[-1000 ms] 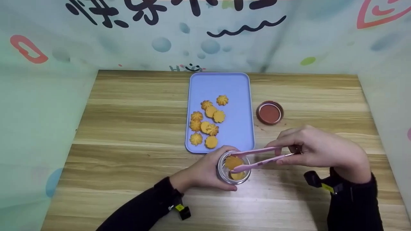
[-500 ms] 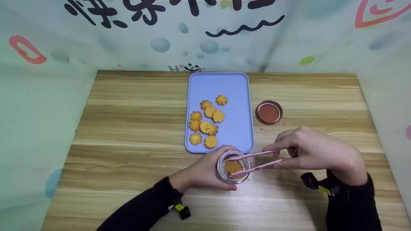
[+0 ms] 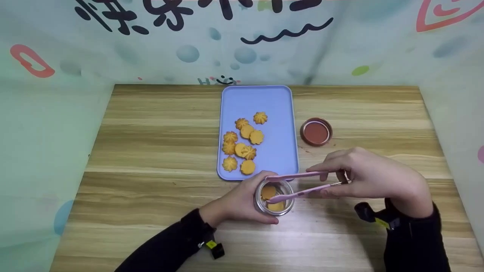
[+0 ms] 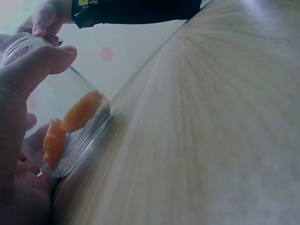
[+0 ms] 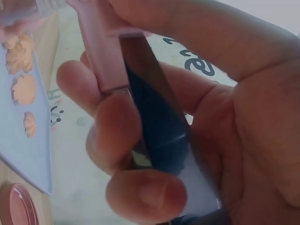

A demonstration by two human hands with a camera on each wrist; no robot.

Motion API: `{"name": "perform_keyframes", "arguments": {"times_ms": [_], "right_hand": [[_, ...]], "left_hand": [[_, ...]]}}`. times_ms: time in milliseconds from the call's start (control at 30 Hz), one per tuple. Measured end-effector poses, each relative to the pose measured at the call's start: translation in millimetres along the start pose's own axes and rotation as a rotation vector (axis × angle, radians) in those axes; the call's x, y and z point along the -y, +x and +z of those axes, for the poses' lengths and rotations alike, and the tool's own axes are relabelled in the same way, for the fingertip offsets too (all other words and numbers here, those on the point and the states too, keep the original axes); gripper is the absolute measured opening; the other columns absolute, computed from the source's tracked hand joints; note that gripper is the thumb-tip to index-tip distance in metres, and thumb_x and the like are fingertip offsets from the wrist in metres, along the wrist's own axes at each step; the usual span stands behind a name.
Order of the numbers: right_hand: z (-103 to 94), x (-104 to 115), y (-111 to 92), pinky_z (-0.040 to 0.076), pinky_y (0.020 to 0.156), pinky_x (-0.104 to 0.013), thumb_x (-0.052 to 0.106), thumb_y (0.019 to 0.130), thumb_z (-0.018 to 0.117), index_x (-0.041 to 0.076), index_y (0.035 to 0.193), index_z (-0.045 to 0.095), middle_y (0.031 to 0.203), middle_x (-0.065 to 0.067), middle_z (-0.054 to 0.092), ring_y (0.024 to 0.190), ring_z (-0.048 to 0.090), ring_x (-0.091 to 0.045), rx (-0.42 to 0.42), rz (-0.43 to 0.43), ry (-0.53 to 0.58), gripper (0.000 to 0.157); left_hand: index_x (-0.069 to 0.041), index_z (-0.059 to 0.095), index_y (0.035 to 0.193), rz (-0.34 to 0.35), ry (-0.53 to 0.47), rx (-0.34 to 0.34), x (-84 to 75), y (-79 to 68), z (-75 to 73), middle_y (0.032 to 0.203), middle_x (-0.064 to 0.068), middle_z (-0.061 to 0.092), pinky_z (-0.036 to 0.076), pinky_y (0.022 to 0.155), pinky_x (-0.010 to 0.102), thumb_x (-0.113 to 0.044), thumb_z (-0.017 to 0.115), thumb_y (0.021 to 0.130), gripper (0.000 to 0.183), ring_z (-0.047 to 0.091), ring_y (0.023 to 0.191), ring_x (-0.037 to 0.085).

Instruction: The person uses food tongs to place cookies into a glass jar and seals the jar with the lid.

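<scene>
In the head view my left hand [image 3: 242, 200] grips a clear glass jar [image 3: 258, 206] around its side, near the tray's front edge. Two cookies [image 3: 276, 206] show inside the jar; in the left wrist view they lean low against the glass [image 4: 86, 145]. My right hand [image 3: 370, 175] holds pink-tipped tongs [image 3: 298, 194] between thumb and fingers, their arms spread apart. One tip is over the jar's mouth beside the cookies, the other crosses the far rim. Nothing is pinched between the tips. The right wrist view shows the tongs' metal arm [image 5: 161, 117] inside my curled fingers.
Behind the jar lies a blue-purple tray [image 3: 261, 100] with several flower-shaped cookies [image 3: 248, 166] on its left side. A reddish-brown lid [image 3: 316, 132] lies inside up, right of the tray. A printed curtain [image 3: 151, 60] surrounds the wooden table [image 3: 151, 151].
The tongs dipped into the jar around a cookie, then spread wider and rose toward the rim. That cookie now sits farther left, showing more of the second one. My left hand stays on the jar.
</scene>
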State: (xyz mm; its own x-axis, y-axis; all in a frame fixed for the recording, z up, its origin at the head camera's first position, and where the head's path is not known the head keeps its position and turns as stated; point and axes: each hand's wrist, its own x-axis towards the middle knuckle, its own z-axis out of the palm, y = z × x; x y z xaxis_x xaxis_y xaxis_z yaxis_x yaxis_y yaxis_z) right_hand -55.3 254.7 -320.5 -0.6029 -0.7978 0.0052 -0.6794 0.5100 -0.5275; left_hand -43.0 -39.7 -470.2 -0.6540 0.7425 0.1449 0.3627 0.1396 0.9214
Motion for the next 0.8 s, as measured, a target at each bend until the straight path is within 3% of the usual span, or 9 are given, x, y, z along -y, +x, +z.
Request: {"name": "perform_keyframes", "arguments": {"times_ms": [100, 200, 400, 500, 600, 700, 800], "right_hand": [[-1.2, 0.3, 0.5, 0.042, 0.054, -0.005, 0.037, 0.084, 0.070, 0.037, 0.122, 0.060, 0.090, 0.023, 0.060, 0.063, 0.050, 0.008, -0.021, 0.006, -0.008, 0.039], [-2.8, 0.5, 1.8, 0.041, 0.053, -0.006, 0.035, 0.084, 0.072, 0.033, 0.124, 0.061, 0.092, 0.021, 0.062, 0.061, 0.050, 0.006, -0.077, 0.018, -0.016, 0.041], [-2.8, -0.1, 13.8, 0.039, 0.050, -0.007, 0.014, 0.076, 0.080, 0.016, 0.122, 0.065, 0.095, 0.010, 0.066, 0.059, 0.047, 0.004, -0.358, -0.081, 0.004, 0.048], [0.0, -6.7, 21.2, 0.037, 0.048, -0.008, 0.007, 0.072, 0.081, 0.015, 0.119, 0.066, 0.091, 0.010, 0.066, 0.057, 0.046, 0.003, -0.475, -0.102, 0.025, 0.050], [8.5, -22.4, 28.5, 0.038, 0.046, -0.011, 0.011, 0.074, 0.081, 0.021, 0.123, 0.063, 0.086, 0.012, 0.065, 0.056, 0.048, 0.001, -0.516, -0.016, 0.052, 0.053], [21.9, -43.1, 38.2, 0.040, 0.047, -0.014, 0.022, 0.079, 0.077, 0.027, 0.128, 0.058, 0.082, 0.014, 0.063, 0.056, 0.051, -0.002, -0.495, 0.108, 0.076, 0.052], [37.5, -62.2, 49.2, 0.043, 0.049, -0.017, 0.033, 0.082, 0.074, 0.027, 0.128, 0.057, 0.081, 0.011, 0.063, 0.061, 0.054, -0.004, -0.463, 0.196, 0.079, 0.050]], "left_hand": [[-0.027, 0.035, 0.139, 0.008, 0.023, -0.003, 11.4, -0.2, 3.2, 0.130, -0.017, 0.052, 0.039, 0.109, 0.029, -0.050, 0.087, 0.058, 0.100, 0.050, 0.122, 0.004], [-0.028, 0.035, 0.139, 0.002, 0.024, -0.009, 12.9, -0.5, 3.8, 0.131, -0.018, 0.051, 0.039, 0.109, 0.030, -0.050, 0.087, 0.057, 0.100, 0.049, 0.123, 0.004], [-0.034, 0.035, 0.138, -0.015, 0.033, -0.014, 11.4, 0.1, 3.3, 0.131, -0.019, 0.050, 0.039, 0.109, 0.030, -0.051, 0.087, 0.056, 0.099, 0.049, 0.123, 0.003], [-0.031, 0.036, 0.136, -0.009, 0.028, -0.014, 10.8, 0.3, 2.7, 0.130, -0.017, 0.052, 0.039, 0.109, 0.031, -0.051, 0.087, 0.056, 0.097, 0.050, 0.121, 0.004], [-0.027, 0.038, 0.136, -0.019, -0.008, -0.009, 4.2, 0.0, 0.9, 0.130, -0.015, 0.052, 0.039, 0.110, 0.031, -0.045, 0.089, 0.056, 0.096, 0.050, 0.121, 0.005], [-0.023, 0.039, 0.135, -0.033, -0.021, -0.007, -5.7, -0.4, -1.5, 0.129, -0.014, 0.052, 0.039, 0.110, 0.032, -0.039, 0.091, 0.057, 0.095, 0.051, 0.121, 0.007], [-0.024, 0.039, 0.135, -0.045, -0.019, -0.007, -13.4, -0.8, -3.3, 0.128, -0.015, 0.052, 0.039, 0.110, 0.032, -0.035, 0.091, 0.058, 0.094, 0.051, 0.121, 0.009]]}}
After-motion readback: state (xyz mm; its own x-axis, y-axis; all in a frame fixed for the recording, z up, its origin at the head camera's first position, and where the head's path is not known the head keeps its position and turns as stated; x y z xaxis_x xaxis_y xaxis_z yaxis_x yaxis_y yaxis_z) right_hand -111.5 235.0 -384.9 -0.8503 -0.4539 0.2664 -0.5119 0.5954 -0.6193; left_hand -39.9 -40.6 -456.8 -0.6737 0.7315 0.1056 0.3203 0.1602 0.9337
